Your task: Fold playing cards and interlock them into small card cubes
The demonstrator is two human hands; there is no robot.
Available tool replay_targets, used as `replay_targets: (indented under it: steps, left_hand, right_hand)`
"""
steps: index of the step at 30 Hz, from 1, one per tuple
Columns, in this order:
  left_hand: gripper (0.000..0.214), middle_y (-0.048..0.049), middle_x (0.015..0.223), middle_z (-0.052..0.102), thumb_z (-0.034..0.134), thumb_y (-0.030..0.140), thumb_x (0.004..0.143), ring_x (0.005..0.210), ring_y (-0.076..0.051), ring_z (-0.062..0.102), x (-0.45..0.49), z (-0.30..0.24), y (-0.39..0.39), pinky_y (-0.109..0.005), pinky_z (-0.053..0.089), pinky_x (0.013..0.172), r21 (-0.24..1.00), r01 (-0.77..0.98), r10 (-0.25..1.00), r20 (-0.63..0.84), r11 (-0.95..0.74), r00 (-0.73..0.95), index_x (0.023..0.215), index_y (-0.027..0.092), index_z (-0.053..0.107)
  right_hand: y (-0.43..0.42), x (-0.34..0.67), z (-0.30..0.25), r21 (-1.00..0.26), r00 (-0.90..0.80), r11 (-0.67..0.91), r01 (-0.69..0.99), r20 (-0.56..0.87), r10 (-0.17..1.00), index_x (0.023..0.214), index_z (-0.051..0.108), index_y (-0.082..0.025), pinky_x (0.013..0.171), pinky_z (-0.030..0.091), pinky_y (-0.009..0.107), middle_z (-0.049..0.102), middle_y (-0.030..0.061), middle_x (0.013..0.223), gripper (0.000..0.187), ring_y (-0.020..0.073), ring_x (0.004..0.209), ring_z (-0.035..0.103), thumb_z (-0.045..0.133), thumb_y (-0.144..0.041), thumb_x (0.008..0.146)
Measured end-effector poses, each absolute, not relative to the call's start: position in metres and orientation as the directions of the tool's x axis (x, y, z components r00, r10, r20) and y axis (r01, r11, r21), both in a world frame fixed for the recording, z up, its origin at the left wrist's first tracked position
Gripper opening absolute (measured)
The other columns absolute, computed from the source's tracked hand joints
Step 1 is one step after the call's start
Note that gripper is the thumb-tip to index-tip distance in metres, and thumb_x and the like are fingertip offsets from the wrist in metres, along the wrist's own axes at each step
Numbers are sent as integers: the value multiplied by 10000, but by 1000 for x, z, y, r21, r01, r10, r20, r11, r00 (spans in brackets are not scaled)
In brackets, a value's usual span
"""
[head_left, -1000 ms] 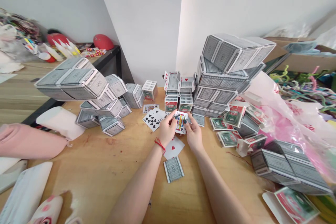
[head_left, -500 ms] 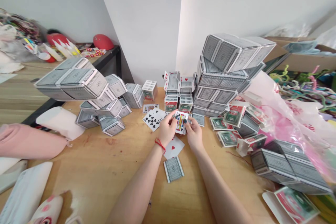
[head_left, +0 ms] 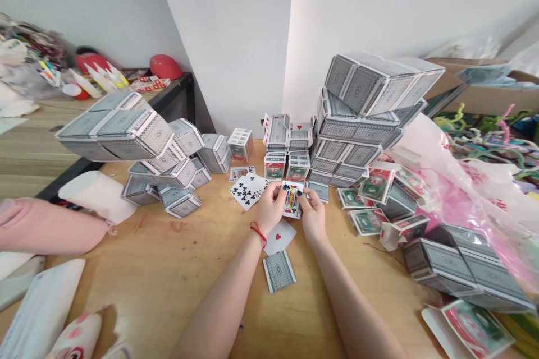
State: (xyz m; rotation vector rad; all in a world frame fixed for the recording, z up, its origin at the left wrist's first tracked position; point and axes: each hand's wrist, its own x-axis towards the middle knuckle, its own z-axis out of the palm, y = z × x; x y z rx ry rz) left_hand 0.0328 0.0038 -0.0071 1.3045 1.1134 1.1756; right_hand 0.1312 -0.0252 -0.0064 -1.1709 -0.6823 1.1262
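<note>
My left hand (head_left: 269,210) and my right hand (head_left: 312,213) meet over the middle of the wooden table (head_left: 177,275). Both pinch a small stack of playing cards (head_left: 291,199), with a face card showing on top. Fingertips of each hand grip the stack's side edges. Just under the hands lies a face-up ace of hearts (head_left: 279,236). A face-down card (head_left: 278,271) rests nearer to me. Several face-up cards, a club card (head_left: 245,190) among them, lie left of the hands.
Grey card-pack bundles pile up at left (head_left: 126,134) and right (head_left: 366,112). Small card boxes (head_left: 286,148) stand behind the hands. Loose green-red boxes (head_left: 370,202), pink plastic bags (head_left: 455,190) and more bundles (head_left: 463,269) fill the right side. A pink sleeve (head_left: 46,230) lies at far left.
Both hands with the card stack have sunk slightly toward the table. Nothing else has moved.
</note>
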Motion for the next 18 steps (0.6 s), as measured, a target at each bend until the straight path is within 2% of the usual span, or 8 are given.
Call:
replay_targets:
  steps: [5,13,18]
  left_hand:
    - [139,32,567,449,482,285,775,489,-81,418,38,-3,-1,-181,316,444,998,8,997,61,-62,56,848,172,514]
    - [109,49,535,406,479,222,748,451,-66,362,41,0,-2,-174,281,418,997,-80,998,11,-6,56,831,164,520]
    - [93,50,542,417,472,193,726,458,-66,368,40,-1,-3,-174,282,426,990,-140,997,-9,20,74,803,165,516]
  right_hand:
    - [-26,129,-6,-957,393,-3,-291,-123,911,812,533,-202,441,378,205,514,-51,579,172,99,475,445,542,-330,697]
    - [-27,125,-2,-957,398,4,-291,-117,910,833,513,-212,484,417,217,541,-38,651,154,116,543,489,503,-305,710]
    - [-27,125,-5,-956,402,-4,-293,-127,907,810,503,-213,483,418,223,518,-45,622,129,118,528,485,488,-293,710]
